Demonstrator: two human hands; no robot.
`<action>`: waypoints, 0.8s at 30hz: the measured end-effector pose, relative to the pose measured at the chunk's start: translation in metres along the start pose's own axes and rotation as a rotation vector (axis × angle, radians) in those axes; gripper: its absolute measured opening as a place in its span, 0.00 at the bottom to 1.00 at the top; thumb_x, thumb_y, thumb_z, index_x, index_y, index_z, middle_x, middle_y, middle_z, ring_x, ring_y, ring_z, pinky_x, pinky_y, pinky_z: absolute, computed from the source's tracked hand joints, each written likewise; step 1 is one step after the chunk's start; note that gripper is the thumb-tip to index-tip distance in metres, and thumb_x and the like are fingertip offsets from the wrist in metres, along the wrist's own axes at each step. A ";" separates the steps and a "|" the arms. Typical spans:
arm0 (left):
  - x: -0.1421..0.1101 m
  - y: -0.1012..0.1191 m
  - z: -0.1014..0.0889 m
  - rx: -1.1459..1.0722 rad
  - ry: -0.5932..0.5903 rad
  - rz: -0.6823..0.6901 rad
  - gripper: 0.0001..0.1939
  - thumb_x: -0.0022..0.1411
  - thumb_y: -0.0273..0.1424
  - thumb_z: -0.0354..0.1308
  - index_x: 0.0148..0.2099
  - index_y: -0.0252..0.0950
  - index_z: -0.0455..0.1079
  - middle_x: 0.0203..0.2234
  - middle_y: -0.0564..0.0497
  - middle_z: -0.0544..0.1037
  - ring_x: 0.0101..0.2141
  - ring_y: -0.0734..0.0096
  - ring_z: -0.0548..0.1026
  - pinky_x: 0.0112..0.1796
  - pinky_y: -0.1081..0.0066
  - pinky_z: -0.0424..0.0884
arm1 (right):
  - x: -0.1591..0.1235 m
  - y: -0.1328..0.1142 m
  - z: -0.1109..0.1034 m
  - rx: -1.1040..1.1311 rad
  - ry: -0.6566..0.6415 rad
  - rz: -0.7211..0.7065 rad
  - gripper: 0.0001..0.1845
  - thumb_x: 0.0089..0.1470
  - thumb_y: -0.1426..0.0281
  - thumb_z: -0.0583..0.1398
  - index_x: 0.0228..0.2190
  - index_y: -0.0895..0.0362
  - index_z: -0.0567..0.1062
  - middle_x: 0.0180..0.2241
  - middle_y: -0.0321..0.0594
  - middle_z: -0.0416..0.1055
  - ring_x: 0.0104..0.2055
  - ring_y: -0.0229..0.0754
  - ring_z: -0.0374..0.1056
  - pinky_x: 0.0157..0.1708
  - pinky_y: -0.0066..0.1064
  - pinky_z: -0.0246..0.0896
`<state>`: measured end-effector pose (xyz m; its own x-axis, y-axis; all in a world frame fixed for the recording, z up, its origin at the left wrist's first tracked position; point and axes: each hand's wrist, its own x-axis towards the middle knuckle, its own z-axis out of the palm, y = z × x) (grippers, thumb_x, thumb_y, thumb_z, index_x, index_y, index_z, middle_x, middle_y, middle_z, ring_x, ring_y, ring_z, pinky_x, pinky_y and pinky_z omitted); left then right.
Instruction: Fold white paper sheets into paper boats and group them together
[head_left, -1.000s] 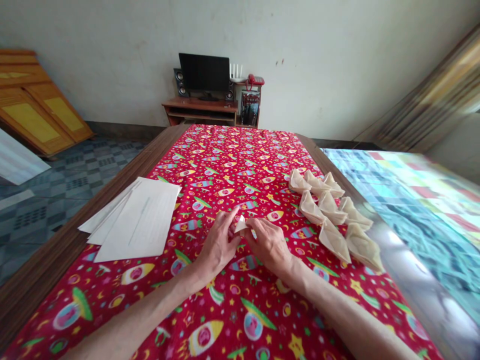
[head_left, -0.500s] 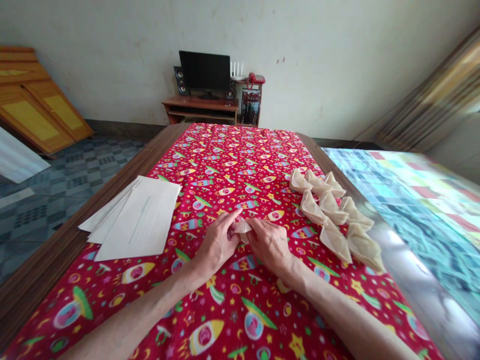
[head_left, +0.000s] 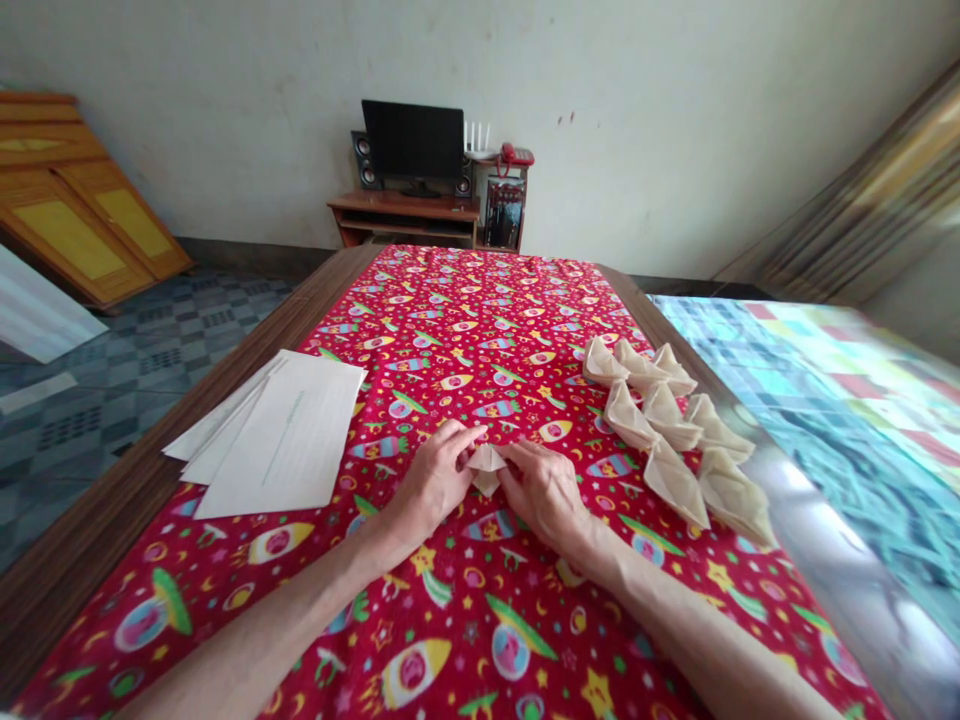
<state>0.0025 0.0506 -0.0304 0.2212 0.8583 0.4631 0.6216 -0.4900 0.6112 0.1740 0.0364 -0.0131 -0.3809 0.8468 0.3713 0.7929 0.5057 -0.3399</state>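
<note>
Paper | edges partly hidden by left hand, right hand | forearms cropped

Folded paper: a small off-white piece, creased into several facets
Outline: wide across the top, with a low peak at the middle of the far edge
Near end: narrows to a point facing the near side
Left corner: held at the fingers of the left hand
Right corner: pinched by the right hand
Place: between the two hands, over the red cloth; contact with it unclear
</note>
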 end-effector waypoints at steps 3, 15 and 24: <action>-0.002 0.001 -0.002 0.030 -0.051 0.018 0.15 0.58 0.20 0.55 0.47 0.36 0.71 0.33 0.51 0.72 0.31 0.74 0.73 0.34 0.75 0.72 | -0.001 -0.001 -0.001 -0.073 -0.024 0.008 0.05 0.54 0.73 0.57 0.32 0.55 0.73 0.28 0.36 0.69 0.29 0.37 0.64 0.28 0.26 0.50; -0.016 0.013 -0.021 0.388 -0.211 0.300 0.13 0.67 0.25 0.47 0.51 0.36 0.66 0.36 0.49 0.73 0.38 0.67 0.72 0.40 0.66 0.72 | -0.010 0.007 -0.007 -0.282 -0.080 -0.258 0.07 0.58 0.74 0.55 0.37 0.56 0.73 0.32 0.40 0.69 0.33 0.40 0.61 0.26 0.29 0.54; -0.022 0.015 -0.024 0.464 -0.327 0.319 0.17 0.65 0.24 0.48 0.56 0.35 0.61 0.41 0.46 0.71 0.43 0.63 0.69 0.46 0.62 0.68 | -0.008 0.006 -0.012 -0.270 -0.140 -0.332 0.16 0.60 0.74 0.53 0.50 0.57 0.67 0.38 0.45 0.68 0.38 0.43 0.61 0.32 0.31 0.61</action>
<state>-0.0110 0.0205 -0.0158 0.6207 0.7193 0.3118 0.7310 -0.6748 0.1016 0.1874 0.0303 -0.0080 -0.6814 0.6697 0.2954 0.7058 0.7080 0.0228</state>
